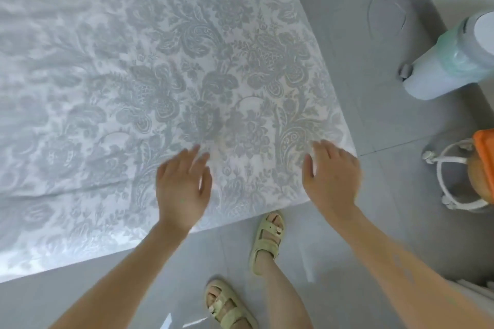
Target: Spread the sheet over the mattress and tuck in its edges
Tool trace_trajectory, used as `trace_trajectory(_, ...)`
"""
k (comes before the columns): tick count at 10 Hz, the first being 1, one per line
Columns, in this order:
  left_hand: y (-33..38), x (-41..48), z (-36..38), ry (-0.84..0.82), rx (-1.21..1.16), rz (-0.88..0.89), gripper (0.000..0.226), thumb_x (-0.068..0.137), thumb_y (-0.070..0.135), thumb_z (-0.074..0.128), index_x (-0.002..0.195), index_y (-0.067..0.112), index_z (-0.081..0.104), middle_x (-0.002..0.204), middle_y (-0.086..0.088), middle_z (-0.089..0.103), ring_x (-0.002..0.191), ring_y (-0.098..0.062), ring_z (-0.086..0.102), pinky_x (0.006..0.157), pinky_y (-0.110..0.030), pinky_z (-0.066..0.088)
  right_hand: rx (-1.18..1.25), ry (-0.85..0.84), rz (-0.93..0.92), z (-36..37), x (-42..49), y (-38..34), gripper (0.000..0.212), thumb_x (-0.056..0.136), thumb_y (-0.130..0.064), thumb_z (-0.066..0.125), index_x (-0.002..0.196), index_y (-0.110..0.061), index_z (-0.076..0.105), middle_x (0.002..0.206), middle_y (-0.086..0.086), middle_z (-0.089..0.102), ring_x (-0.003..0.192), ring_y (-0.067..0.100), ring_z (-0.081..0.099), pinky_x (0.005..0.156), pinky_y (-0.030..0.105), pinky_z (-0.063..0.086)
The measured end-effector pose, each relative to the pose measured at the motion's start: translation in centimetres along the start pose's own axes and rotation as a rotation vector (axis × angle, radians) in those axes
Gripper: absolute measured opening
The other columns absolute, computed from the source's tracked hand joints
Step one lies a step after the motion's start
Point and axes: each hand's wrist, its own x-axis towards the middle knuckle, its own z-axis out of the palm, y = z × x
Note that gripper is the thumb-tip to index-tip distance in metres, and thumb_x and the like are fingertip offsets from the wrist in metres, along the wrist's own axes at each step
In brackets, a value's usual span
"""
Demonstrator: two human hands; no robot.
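A white sheet (165, 67) with a grey floral pattern lies spread across the mattress, filling the left and middle of the head view. Its near corner points toward me at the right. My left hand (183, 187) is flat on the sheet near the front edge, fingers straight and slightly spread. My right hand (331, 176) lies over the sheet's corner at the right edge, fingers relaxed. The mattress itself is hidden under the sheet. A few soft creases run across the sheet at the left.
Grey tiled floor (347, 88) surrounds the bed. My feet in pale green sandals (267, 240) stand just below the corner. A white bin with a green bag (451, 61) stands at right, with a white stand holding an orange object (470, 171) below it.
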Motion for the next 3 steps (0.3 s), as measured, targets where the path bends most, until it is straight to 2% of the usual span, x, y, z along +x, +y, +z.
trace_trajectory(1,-5.1,-0.1,0.8,-0.349,0.262,-0.493,0.056,0.099,0.045,0.023,0.150,0.031,0.008,0.159,-0.011,0.005,0.145,-0.036,0.005,0.108,-0.064,0.014,-0.007,-0.137,-0.347,2.8,3.8,-8.6,0.050,0.090,-0.042,0.042,0.135,-0.020,0.049,0.138,0.015,0.049,0.126,0.037,0.047,0.103,0.060,0.032)
trace_trajectory(2,-6.9,-9.1,1.6,-0.581,0.248,-0.592,0.059,0.098,0.046,0.015,0.147,0.034,-0.016,0.158,-0.008,-0.017,0.144,-0.038,-0.007,0.107,-0.059,0.028,-0.114,-0.453,-0.487,6.4,-3.7,-10.4,0.059,0.086,-0.050,0.052,0.141,-0.033,0.037,0.154,0.014,0.024,0.140,0.042,0.021,0.101,0.070,0.022)
trace_trajectory(3,-7.3,-15.4,-1.2,-0.678,-0.010,-0.459,0.058,0.102,0.033,0.022,0.149,0.028,-0.010,0.157,-0.008,-0.019,0.146,-0.035,0.005,0.109,-0.043,0.036,-0.112,-0.673,-0.492,3.7,-10.7,-8.1,0.051,0.091,-0.043,0.051,0.139,-0.032,0.041,0.158,0.011,0.007,0.144,0.038,0.011,0.104,0.058,0.033)
